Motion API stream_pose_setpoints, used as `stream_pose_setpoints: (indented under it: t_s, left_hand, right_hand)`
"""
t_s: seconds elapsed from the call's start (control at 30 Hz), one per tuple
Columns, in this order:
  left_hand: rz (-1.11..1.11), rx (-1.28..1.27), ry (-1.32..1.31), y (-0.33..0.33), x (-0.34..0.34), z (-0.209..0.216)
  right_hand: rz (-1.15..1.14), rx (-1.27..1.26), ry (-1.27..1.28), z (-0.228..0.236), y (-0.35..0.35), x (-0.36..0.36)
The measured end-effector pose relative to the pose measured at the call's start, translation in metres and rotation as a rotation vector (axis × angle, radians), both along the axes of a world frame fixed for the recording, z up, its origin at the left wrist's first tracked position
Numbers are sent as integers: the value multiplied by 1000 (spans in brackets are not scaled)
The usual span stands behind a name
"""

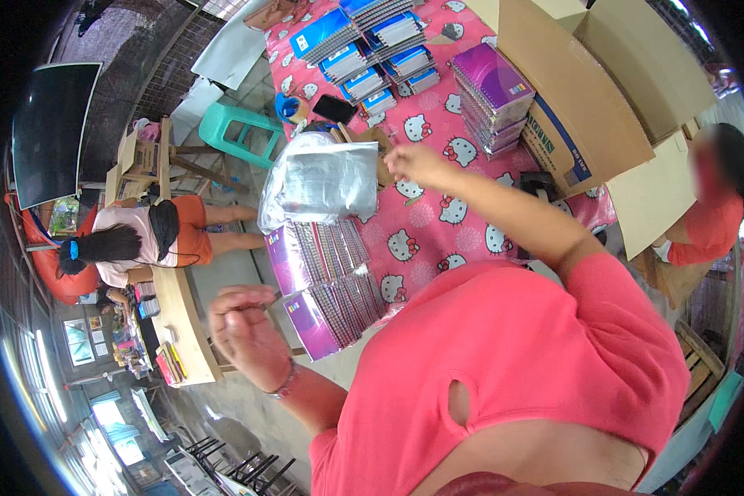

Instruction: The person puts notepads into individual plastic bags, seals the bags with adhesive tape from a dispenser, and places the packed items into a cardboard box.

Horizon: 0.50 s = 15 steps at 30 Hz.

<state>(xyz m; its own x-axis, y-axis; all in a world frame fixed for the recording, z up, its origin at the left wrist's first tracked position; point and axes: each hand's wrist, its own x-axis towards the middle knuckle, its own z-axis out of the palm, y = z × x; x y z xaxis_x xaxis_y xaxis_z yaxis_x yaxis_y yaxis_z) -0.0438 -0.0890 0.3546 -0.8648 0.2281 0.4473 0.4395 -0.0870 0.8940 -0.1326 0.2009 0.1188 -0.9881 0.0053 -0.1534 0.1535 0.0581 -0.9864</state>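
My left hand (pixel 252 335), a bracelet on its wrist, hovers beside two stacks of purple spiral notebooks (pixel 322 318). Its fingers are loosely bent and I see nothing in them. Across the table, my right hand (pixel 413 165) is closed, fingers curled, just right of a pile of clear plastic bags (pixel 331 182). Whatever it may pinch is too small to make out. The bags lie at the far end of the notebook stacks, partly over a brown box (pixel 379 149).
Blue notebooks (pixel 364 50) in several stacks and more purple notebooks (pixel 492 91) stand farther back on the pink patterned tablecloth (pixel 422 215). A phone (pixel 335 108) lies nearby. Open cartons (pixel 570 99) line the right. A green stool (pixel 238 132) and two other people are around.
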Motion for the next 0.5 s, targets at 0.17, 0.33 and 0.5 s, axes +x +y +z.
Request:
stream_pose_setpoints:
  t_s: [0.17, 0.33, 0.5]
  left_hand:
    - [105, -189, -59, -5, 28, -35]
    - [12, -252, -469, 17, 49, -92]
    - [172, -152, -612, -9, 74, -126]
  right_hand:
    - [-265, -524, -525, -84, -84, -48]
    - [-432, -135, -201, -95, -76, -57]
    - [-58, 50, 655, 30, -55, 33]
